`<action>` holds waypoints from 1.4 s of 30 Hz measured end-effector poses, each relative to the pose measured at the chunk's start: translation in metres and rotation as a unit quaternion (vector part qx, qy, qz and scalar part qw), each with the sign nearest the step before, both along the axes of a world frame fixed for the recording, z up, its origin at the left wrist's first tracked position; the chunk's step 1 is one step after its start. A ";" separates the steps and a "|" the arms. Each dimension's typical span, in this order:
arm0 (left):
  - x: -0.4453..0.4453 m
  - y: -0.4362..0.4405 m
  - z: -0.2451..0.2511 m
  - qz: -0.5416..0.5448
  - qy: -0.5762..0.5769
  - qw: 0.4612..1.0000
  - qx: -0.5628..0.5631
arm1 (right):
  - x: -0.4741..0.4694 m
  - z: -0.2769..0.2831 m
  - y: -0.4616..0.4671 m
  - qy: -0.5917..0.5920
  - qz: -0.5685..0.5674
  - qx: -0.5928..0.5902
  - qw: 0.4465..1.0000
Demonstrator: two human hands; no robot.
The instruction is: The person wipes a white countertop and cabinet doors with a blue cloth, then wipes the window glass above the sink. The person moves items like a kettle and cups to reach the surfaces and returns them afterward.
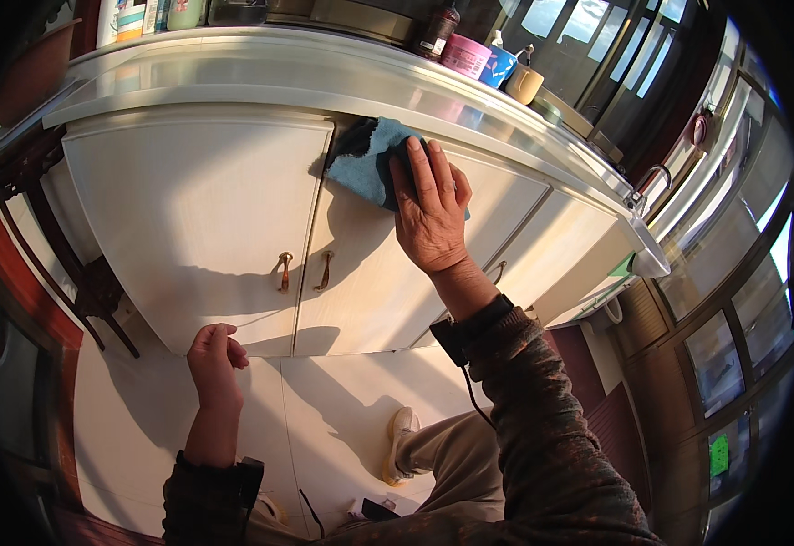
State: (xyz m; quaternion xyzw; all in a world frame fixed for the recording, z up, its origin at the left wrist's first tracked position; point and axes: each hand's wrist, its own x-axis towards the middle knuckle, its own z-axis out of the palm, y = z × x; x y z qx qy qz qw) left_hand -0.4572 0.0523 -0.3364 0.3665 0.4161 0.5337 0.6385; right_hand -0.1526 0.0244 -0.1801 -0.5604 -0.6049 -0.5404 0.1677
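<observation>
My right hand [431,218] presses a blue cloth [363,170] flat against the upper part of a white cabinet door [370,273], just under the countertop edge. The cloth spreads out left of my fingers, and a dark shadow covers part of it. My left hand [216,358] hangs in front of the lower cabinet with its fingers curled and the thumb near the forefinger. A thin pale line runs right from those fingertips; whether it is something held is unclear. Two brass-coloured handles [285,271] sit side by side at the door seam, between my hands.
A pale countertop [233,75] juts out above the doors. Along its back stand a pink tub [465,56], a blue cup [498,67], a beige mug [524,84] and several bottles. A dark wooden stand [62,225] is at the left, and a faucet [653,179] at the right.
</observation>
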 end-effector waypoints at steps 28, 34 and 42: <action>0.020 0.014 -0.032 -0.008 0.033 0.999 -0.019 | 0.200 -0.035 -0.059 0.238 -0.028 0.244 0.940; 0.022 0.016 -0.033 -0.017 0.040 0.999 -0.025 | 0.187 -0.111 -0.077 0.275 -0.068 0.174 0.943; 0.037 0.015 -0.033 -0.022 0.031 0.998 -0.040 | 0.191 -0.120 -0.119 0.424 0.083 0.192 0.881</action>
